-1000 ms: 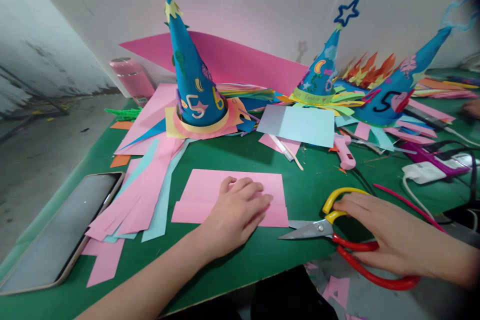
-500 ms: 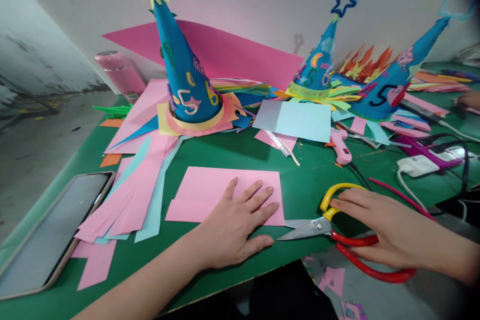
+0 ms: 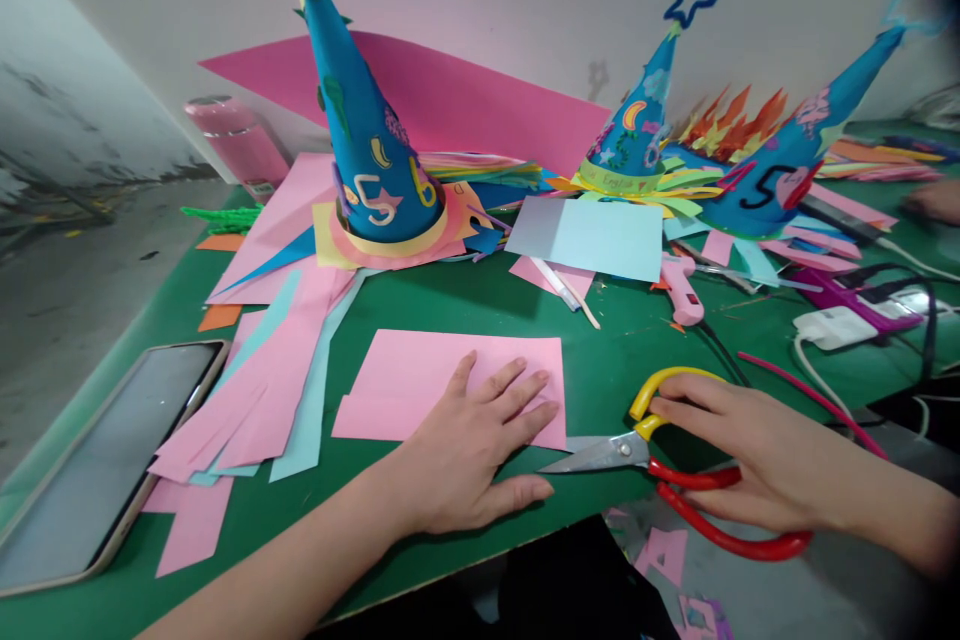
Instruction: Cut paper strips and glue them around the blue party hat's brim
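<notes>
My left hand (image 3: 484, 445) lies flat with fingers spread on a sheet of pink paper (image 3: 420, 375), pressing it to the green table (image 3: 600, 345). In my right hand (image 3: 739, 450) is a pair of scissors (image 3: 630, 452) with yellow and red handles. Its blades are parted and point left. One blade tip is at the lower right corner of the pink sheet, while the other lies close to my left thumb. Pink and light blue paper strips (image 3: 255, 400) fan out left of the sheet.
Blue decorated cone hats (image 3: 375, 140) stand along the back. A pink glue gun (image 3: 681, 290) and light blue paper (image 3: 607, 240) lie behind my hands. A phone (image 3: 112, 460) rests at left, a power strip (image 3: 862, 310) at right. Another person's hand (image 3: 937, 200) shows at the right edge.
My right hand and the scissors have shifted slightly left, bringing the blades nearer the pink sheet and my left thumb. My left hand stays on the paper.
</notes>
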`<state>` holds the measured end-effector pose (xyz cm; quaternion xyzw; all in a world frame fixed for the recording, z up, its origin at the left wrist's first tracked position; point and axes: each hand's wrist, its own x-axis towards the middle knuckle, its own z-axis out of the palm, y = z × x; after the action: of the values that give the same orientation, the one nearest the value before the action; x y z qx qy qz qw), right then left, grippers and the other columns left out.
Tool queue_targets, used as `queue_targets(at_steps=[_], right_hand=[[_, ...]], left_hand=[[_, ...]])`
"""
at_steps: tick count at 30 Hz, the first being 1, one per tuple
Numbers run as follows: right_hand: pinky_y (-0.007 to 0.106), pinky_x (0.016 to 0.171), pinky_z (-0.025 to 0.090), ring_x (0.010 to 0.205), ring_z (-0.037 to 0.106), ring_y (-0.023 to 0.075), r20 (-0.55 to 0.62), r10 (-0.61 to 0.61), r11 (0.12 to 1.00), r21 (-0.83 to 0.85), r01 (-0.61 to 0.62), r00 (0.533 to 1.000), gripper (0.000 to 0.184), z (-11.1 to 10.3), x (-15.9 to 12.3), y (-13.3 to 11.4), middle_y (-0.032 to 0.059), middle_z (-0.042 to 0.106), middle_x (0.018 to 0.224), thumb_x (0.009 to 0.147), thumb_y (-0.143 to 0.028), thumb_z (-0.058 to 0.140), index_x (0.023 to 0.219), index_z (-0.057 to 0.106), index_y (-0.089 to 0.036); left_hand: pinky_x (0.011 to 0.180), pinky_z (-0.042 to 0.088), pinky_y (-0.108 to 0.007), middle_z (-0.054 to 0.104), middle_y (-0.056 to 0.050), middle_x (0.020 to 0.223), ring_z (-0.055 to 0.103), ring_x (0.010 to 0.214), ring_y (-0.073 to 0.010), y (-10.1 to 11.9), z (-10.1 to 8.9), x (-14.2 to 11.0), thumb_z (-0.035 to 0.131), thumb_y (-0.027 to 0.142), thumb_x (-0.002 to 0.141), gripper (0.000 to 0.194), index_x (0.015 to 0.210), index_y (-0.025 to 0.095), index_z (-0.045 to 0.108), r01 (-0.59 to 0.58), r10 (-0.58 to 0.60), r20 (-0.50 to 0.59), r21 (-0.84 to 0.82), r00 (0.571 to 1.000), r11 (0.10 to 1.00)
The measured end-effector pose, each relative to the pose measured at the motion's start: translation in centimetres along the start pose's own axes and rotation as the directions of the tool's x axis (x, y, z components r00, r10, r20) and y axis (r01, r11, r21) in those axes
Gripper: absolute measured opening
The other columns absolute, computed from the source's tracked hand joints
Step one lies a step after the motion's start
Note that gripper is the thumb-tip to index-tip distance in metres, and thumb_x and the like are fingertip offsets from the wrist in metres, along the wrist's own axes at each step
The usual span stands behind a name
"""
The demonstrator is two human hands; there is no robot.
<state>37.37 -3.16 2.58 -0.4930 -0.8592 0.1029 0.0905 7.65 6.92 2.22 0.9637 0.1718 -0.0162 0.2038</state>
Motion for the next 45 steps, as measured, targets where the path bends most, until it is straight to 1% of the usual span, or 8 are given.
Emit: queue_targets(at_steps=[4, 9, 14, 26, 31, 35, 40, 45], right_hand=[[0.035, 0.078, 0.053, 0.097, 0.061, 0.0255, -0.012, -0.016, 1.0, -0.011, 0.016, 1.0, 0.043, 0.0, -0.2, 0.2, 0.0136, 0.06, 0.109, 0.072, -0.027, 0.063, 0.114, 0.058, -0.017], [0.037, 0.078, 0.053, 0.098, 0.06, 0.0261, 0.014, 0.015, 1.0, 0.007, -0.015, 1.0, 0.046, 0.0, -0.9, 0.8, 0.0132, 0.058, 0.113, 0.073, -0.031, 0.064, 0.117, 0.057, -0.019], [0.036, 0.081, 0.053, 0.099, 0.06, 0.0258, 0.002, 0.0, 0.999, 0.035, 0.0, 1.0, 0.043, 0.1, -0.3, 0.4, 0.0131, 0.059, 0.11, 0.073, -0.026, 0.062, 0.115, 0.057, -0.018], [0.034, 0.081, 0.052, 0.099, 0.06, 0.0242, 0.01, 0.003, 0.998, 0.067, -0.004, 1.0, 0.044, 0.1, -0.5, 0.2, 0.0124, 0.058, 0.11, 0.074, -0.025, 0.062, 0.116, 0.054, -0.018], [0.036, 0.082, 0.052, 0.1, 0.059, 0.0239, 0.033, 0.013, 0.999, 0.048, -0.014, 0.999, 0.043, 0.1, -0.6, 0.2, 0.0123, 0.056, 0.111, 0.076, -0.026, 0.061, 0.118, 0.052, -0.019], [0.036, 0.083, 0.051, 0.101, 0.058, 0.0248, 0.002, 0.001, 0.999, 0.055, -0.001, 1.0, 0.046, 0.2, -0.5, 0.3, 0.0127, 0.057, 0.111, 0.074, -0.026, 0.061, 0.119, 0.052, -0.018], [0.036, 0.083, 0.051, 0.1, 0.058, 0.0241, 0.033, 0.006, 0.998, 0.057, -0.008, 0.999, 0.043, 0.3, -0.2, 0.3, 0.0131, 0.055, 0.111, 0.076, -0.025, 0.06, 0.118, 0.052, -0.018], [0.037, 0.084, 0.05, 0.1, 0.057, 0.0242, 0.024, -0.017, 0.998, 0.061, 0.015, 1.0, 0.046, 0.2, 0.3, -0.1, 0.0132, 0.055, 0.111, 0.074, -0.025, 0.061, 0.118, 0.053, -0.016]], left_hand=[[0.104, 0.002, -0.066, 0.02, -0.009, 0.15, 0.015, 0.138, -0.0337, -0.1, 0.1, 0.0, 0.032, 0.06, 0.09, 0.062, 0.141, 0.024, 0.031, 0.0, 0.0, 0.006, 0.005, 1.0, 1.0], [0.103, 0.001, -0.066, 0.02, -0.01, 0.15, 0.015, 0.138, -0.034, 0.2, -0.1, 0.0, 0.033, 0.061, 0.089, 0.063, 0.141, 0.024, 0.033, 0.01, -0.011, 0.023, 0.026, 1.0, 1.0], [0.102, 0.003, -0.068, 0.02, -0.012, 0.15, 0.015, 0.137, -0.0357, 0.1, 0.0, -0.1, 0.032, 0.063, 0.088, 0.068, 0.142, 0.022, 0.03, 0.0, 0.0, 0.015, 0.032, 1.0, 0.999], [0.103, 0.002, -0.067, 0.018, -0.012, 0.151, 0.013, 0.138, -0.0359, 0.4, 0.2, 0.0, 0.03, 0.067, 0.086, 0.072, 0.142, 0.022, 0.03, 0.018, -0.019, 0.03, 0.052, 0.999, 0.998], [0.104, 0.0, -0.065, 0.018, -0.011, 0.151, 0.012, 0.138, -0.0353, 0.5, 0.5, 0.1, 0.029, 0.068, 0.086, 0.071, 0.142, 0.023, 0.03, 0.017, -0.017, -0.007, 0.039, 1.0, 0.999], [0.103, 0.0, -0.066, 0.019, -0.013, 0.15, 0.012, 0.137, -0.0375, 0.8, 0.6, 0.2, 0.03, 0.07, 0.084, 0.075, 0.141, 0.02, 0.032, 0.03, -0.03, -0.012, 0.026, 0.999, 0.999], [0.103, 0.001, -0.067, 0.019, -0.013, 0.15, 0.011, 0.137, -0.0374, 1.1, 0.7, 0.3, 0.029, 0.07, 0.085, 0.076, 0.141, 0.019, 0.032, 0.037, -0.036, -0.022, 0.032, 0.999, 0.999], [0.102, 0.001, -0.068, 0.018, -0.015, 0.15, 0.012, 0.137, -0.0381, 1.0, 0.7, 0.3, 0.028, 0.071, 0.084, 0.078, 0.142, 0.018, 0.031, 0.038, -0.038, -0.007, 0.031, 0.999, 0.999]])
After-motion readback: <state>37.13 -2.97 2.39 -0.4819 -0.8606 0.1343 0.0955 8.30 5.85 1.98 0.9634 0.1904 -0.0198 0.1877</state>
